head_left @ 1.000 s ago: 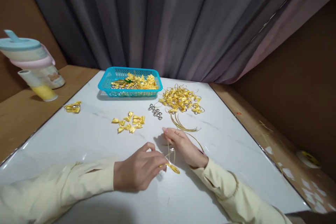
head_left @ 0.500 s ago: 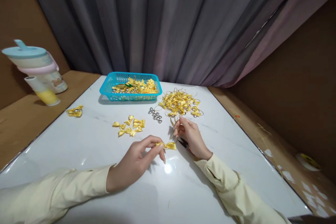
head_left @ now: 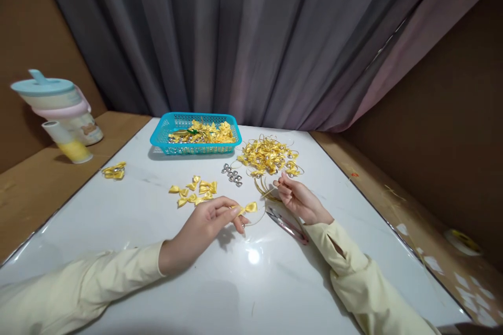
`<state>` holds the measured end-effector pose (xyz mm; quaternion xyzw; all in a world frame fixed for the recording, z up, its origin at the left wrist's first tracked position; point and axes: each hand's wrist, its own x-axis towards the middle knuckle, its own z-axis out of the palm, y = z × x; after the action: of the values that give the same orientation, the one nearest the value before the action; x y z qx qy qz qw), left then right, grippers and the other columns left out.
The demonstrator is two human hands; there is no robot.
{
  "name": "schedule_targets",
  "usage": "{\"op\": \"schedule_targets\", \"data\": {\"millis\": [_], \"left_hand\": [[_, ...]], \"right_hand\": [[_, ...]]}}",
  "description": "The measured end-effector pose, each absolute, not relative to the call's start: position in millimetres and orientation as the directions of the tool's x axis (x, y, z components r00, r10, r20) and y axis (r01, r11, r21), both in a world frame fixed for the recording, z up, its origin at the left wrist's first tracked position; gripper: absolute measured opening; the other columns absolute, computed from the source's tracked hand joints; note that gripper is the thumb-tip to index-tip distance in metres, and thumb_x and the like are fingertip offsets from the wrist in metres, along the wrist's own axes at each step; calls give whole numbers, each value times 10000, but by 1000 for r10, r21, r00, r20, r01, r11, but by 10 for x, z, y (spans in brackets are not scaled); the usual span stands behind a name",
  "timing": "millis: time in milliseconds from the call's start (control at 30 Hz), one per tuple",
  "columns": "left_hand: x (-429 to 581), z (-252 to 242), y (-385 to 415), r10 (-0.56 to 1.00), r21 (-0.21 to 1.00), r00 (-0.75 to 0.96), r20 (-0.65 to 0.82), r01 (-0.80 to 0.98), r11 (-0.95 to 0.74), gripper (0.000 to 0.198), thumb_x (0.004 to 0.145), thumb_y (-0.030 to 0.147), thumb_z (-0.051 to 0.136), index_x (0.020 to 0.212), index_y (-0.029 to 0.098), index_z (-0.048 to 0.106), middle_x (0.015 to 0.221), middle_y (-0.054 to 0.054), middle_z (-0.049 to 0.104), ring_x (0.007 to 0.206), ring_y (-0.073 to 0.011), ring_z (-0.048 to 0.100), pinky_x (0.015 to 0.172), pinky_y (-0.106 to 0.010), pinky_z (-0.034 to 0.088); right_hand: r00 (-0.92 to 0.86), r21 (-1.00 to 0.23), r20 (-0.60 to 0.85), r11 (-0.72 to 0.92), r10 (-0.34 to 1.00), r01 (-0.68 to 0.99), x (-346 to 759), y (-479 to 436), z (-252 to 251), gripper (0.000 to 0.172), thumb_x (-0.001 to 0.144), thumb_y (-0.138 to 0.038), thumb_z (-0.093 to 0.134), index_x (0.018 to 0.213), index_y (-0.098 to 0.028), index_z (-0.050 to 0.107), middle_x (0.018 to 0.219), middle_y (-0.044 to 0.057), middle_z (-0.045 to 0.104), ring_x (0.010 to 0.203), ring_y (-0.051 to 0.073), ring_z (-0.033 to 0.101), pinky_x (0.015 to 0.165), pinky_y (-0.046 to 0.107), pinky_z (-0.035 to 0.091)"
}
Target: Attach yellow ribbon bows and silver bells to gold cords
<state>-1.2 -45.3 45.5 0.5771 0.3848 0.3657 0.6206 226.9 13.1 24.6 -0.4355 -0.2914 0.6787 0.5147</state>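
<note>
Between the thumb and fingers of my left hand [head_left: 208, 225] is a yellow satin bow [head_left: 250, 207]. A thin gold cord [head_left: 262, 218] curves away from the bow toward my right hand [head_left: 302, 201], whose thumb and finger are pinched on a cord. Something small and shiny shows below my left fingertips, too small to name surely. Beneath my right hand lie loose gold cords [head_left: 259, 188] and dark-tipped snips [head_left: 288, 229]. Small silver bells [head_left: 232, 175] lie beyond my hands, with several loose yellow bows [head_left: 192, 191] to their left.
A pile of corded yellow bows [head_left: 267, 156] lies behind my right hand. Left of it stands a blue basket [head_left: 156, 138] holding bows and cords. More bows [head_left: 114, 170] sit near the table's left edge, with a tumbler [head_left: 63, 107] and a yellow-white roll [head_left: 66, 141] beyond.
My right hand has moved rightward and slightly away from my left, and the cord now stretches between them. My left hand has shifted slightly left and up with the bow. More of the snips shows.
</note>
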Motion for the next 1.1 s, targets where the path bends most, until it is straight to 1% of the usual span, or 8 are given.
{"op": "schedule_targets", "data": {"millis": [167,267,333,467,600,867,967,1100], "left_hand": [[-12,437,-411,895,986,424,-135,-34,165,230,803,360,579,778,132,588,739,-76,694,764,-199,656,726,-311,497],[-13,408,-395,894,981,422,-147,-53,186,223,813,349,579,829,128,594,807,-87,701,773,-182,654,726,-295,493],[-10,391,-390,897,978,417,-148,-70,194,224,812,351,585,839,129,589,828,-78,687,818,-188,655,723,-284,491],[3,381,-393,896,966,409,-175,-105,237,238,797,365,605,844,137,555,834,-42,629,870,-218,660,693,-267,493],[7,368,-392,891,963,417,-179,-113,246,248,793,376,608,830,143,531,863,-19,582,846,-217,672,675,-248,493],[-4,283,-377,880,973,451,-147,-96,211,266,819,402,570,825,146,498,817,-68,671,834,-203,661,754,-309,495],[-2,230,-378,863,971,484,-144,-98,217,283,829,420,550,824,146,483,808,-85,688,768,-190,663,729,-318,492],[10,168,-390,844,971,522,-126,-109,213,289,839,428,535,819,146,476,813,-99,694,760,-190,659,695,-308,478]], "right_hand": [[-195,-749,-363,-410,911,-520,2235,110,269,297,913,-192,456,617,-166,442,504,-64,391,359,14,323,317,42,359],[-225,-720,-369,-430,902,-545,2226,90,273,299,897,-197,496,606,-167,432,490,-78,358,352,2,332,321,15,362],[-235,-710,-378,-443,896,-548,2236,85,278,274,875,-179,532,614,-157,452,509,-70,399,361,-9,370,354,7,396],[-234,-710,-405,-465,884,-529,2261,85,301,137,824,-52,551,712,-128,537,620,-23,556,460,4,528,475,28,499],[-207,-722,-408,-453,889,-524,2269,82,331,134,791,9,544,779,-120,575,682,2,615,565,34,612,551,42,532],[-108,-775,-341,-344,934,-530,2330,100,349,129,794,-46,571,698,-132,565,618,-9,601,464,21,562,506,48,517],[-87,-795,-319,-317,944,-518,2346,102,335,108,772,-49,595,704,-131,575,605,-10,593,454,24,547,485,54,509],[-60,-820,-305,-294,950,-491,2369,122,281,90,744,-55,613,698,-124,580,568,-19,563,428,19,502,426,57,471]]}}
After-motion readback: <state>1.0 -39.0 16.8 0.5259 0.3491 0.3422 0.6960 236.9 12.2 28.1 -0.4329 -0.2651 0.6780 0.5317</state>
